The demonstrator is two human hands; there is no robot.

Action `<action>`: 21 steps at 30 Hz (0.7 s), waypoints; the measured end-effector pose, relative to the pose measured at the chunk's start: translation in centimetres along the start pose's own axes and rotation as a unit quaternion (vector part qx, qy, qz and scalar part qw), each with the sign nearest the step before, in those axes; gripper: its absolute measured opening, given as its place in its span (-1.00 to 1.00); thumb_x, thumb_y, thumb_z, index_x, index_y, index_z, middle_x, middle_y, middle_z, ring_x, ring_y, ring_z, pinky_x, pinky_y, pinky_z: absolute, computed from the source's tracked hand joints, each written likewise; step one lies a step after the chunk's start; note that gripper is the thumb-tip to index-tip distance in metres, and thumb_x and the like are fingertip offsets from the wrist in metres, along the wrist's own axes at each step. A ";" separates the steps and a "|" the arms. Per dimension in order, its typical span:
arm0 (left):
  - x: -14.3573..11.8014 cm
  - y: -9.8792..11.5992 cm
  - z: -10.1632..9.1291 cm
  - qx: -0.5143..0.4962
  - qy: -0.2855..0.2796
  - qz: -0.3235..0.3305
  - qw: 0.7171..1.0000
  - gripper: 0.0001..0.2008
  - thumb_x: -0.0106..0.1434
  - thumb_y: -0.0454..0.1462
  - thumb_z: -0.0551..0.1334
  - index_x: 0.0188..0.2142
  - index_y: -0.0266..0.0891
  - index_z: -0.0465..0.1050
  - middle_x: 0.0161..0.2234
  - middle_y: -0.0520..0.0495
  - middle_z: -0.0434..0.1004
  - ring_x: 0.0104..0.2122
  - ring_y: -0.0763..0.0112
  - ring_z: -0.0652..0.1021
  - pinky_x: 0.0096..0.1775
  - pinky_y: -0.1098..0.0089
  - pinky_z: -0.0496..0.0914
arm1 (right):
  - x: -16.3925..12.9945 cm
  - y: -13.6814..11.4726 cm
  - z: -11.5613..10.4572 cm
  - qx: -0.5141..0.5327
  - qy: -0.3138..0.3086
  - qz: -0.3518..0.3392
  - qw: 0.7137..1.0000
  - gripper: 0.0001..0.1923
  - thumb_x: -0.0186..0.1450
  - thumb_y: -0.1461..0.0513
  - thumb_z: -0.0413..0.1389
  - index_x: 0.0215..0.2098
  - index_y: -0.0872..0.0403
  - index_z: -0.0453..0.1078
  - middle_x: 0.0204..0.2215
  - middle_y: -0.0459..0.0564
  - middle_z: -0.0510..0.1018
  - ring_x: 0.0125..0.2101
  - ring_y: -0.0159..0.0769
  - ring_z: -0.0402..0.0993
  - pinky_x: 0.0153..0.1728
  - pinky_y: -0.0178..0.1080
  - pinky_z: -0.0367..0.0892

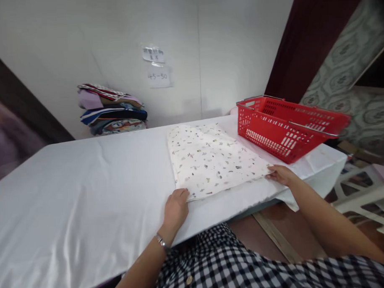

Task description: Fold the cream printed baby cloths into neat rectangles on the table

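A white cloth [211,160] printed with small motifs lies folded in layers on the table, its near edge towards me. My left hand [177,209] grips the near left corner, fingers curled over the fabric. At the near right corner, my right hand [281,175] pinches the edge between thumb and fingers. The cloth is spread fairly flat between both hands, with its far end slightly rumpled.
A red plastic basket [267,131] with metal handles stands at the table's right end, close to the cloth. Folded clothes [113,111] are piled against the wall behind the white-covered table [87,198]. A white plastic chair [363,188] is at the right.
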State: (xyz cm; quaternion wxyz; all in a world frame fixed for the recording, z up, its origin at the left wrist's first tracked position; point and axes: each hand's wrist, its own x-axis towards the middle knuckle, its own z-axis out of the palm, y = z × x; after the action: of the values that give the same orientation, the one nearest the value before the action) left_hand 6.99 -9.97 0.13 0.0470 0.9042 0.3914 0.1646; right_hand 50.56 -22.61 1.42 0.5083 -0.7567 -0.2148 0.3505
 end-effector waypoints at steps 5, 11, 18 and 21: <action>0.4 0.2 -0.5 0.011 0.028 0.041 0.999 -0.68 0.09 -0.46 0.10 -0.18 -0.25 0.47 -0.13 -0.18 0.52 -0.11 0.14 0.46 -0.11 0.19 0.33 | -0.2 -1.0 -0.3 -0.033 0.032 0.061 0.997 -0.84 0.21 0.24 0.18 -0.39 0.10 0.26 -0.68 -0.10 0.43 -0.66 -0.38 0.41 -0.63 -0.38 0.32; 0.3 -1.3 -1.0 -0.018 0.102 0.008 0.995 -0.76 0.22 -0.32 0.03 -0.20 -0.25 0.44 -0.23 -0.15 0.52 -0.20 0.19 0.49 -0.16 0.21 0.36 | -0.2 -4.3 0.1 -0.033 0.000 0.015 0.999 -0.88 0.29 0.19 0.09 -0.33 0.11 0.32 -0.59 -0.09 0.49 -0.64 -0.47 0.39 -0.62 -0.45 0.23; -1.0 -2.1 -0.4 -0.007 0.063 0.028 0.998 -0.82 0.19 -0.33 0.05 -0.31 -0.20 0.42 -0.28 -0.09 0.52 -0.23 0.24 0.48 -0.19 0.29 0.38 | -0.8 -2.8 0.1 -0.193 -0.039 0.059 0.979 -0.75 0.23 0.13 0.15 -0.49 0.14 0.30 -0.71 -0.05 0.46 -0.71 -0.42 0.33 -0.66 -0.40 0.17; -1.1 -2.2 -0.3 -0.017 0.075 0.017 0.997 -0.82 0.21 -0.32 0.04 -0.29 -0.20 0.41 -0.26 -0.08 0.51 -0.21 0.25 0.47 -0.16 0.31 0.38 | -0.8 -1.9 -0.2 -0.216 -0.036 0.069 0.973 -0.69 0.23 0.08 0.15 -0.51 0.14 0.30 -0.67 -0.03 0.49 -0.70 -0.44 0.34 -0.65 -0.40 0.17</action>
State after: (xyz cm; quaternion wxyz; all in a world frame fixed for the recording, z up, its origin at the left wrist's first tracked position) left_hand 4.65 -9.24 -0.39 0.0303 0.8949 0.3753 0.2395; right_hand 50.22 -22.55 3.51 0.2996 -0.8483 -0.2509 0.3572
